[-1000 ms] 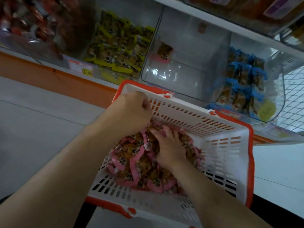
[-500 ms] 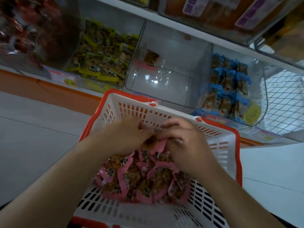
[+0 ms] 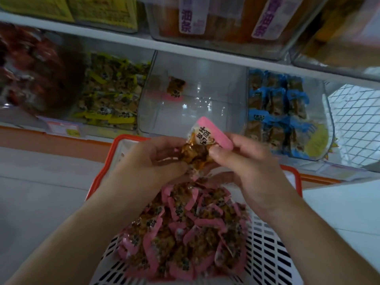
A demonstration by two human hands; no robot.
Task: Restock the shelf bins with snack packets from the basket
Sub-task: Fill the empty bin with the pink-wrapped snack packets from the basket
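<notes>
Shelf point(image 3: 185, 45): white board across the top of the frame, from 9 o'clock to 3 o'clock, with clear bins under and above it.

Basket point(image 3: 297, 177): white slotted plastic with an orange rim, fills 6 o'clock, its far rim just below the bins.

Middle bin point(image 3: 205, 112): clear, at 12 o'clock, holds one pink-edged packet point(image 3: 174, 88) lying at its back left. At 10 o'clock the next bin point(image 3: 111, 93) is packed with yellow-edged packets; at 2 o'clock the blue bin point(image 3: 283, 112) holds blue-edged ones. Red contents at far 9 o'clock are too blurred to identify.

Heap of pink packets point(image 3: 185, 233): piled in the basket floor at 6 o'clock.

Left hand point(image 3: 152, 161) and right hand point(image 3: 244, 161): both at centre frame, above the basket's far rim, fingers curled, together grasping a bunch of packets point(image 3: 197, 153). Top packet stands up with its pink edge pinched under the right fingers point(image 3: 236, 140). Count in the bunch probably more than one; hands hide the rest
</notes>
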